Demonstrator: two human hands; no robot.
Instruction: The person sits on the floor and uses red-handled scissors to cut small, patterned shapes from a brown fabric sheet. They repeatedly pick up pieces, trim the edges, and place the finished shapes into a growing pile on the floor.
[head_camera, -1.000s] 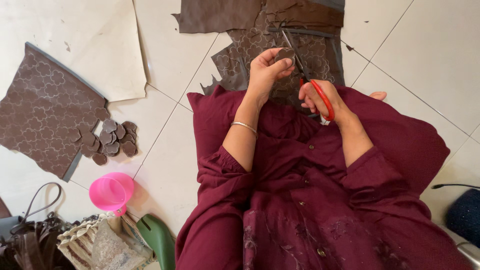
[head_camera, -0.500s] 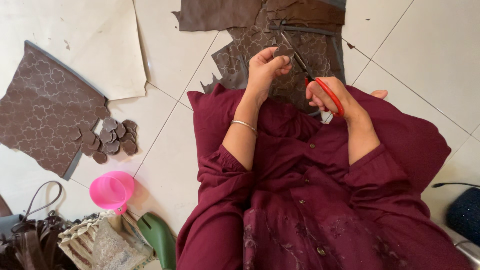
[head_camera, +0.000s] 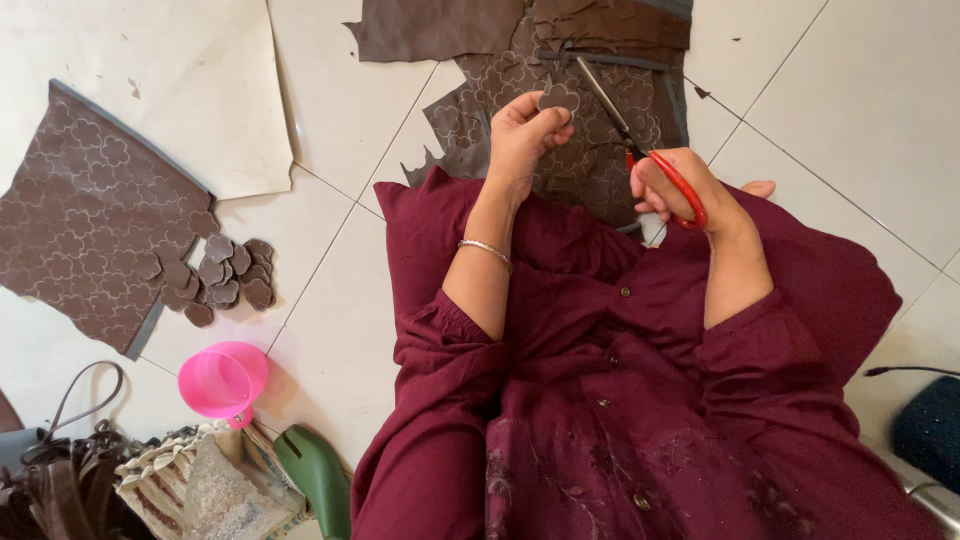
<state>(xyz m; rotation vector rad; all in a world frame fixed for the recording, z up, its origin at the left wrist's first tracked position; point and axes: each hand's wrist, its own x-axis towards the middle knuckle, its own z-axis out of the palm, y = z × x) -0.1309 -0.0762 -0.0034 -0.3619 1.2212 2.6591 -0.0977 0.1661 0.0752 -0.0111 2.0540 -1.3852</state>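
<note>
Centrally, near the top of the head view, the left hand (head_camera: 522, 135) pinches a small brown flower-shaped leather cutout (head_camera: 558, 98) between fingertips, lifted above the patterned leather sheet (head_camera: 590, 150), presumably for trimming. To its right, the right hand (head_camera: 680, 185) grips red-handled scissors (head_camera: 640, 145), blades pointing up-left toward the cutout. At mid-left, finished cutouts (head_camera: 222, 278) are piled beside another marked sheet (head_camera: 90, 215), above a pink cup (head_camera: 222, 380).
</note>
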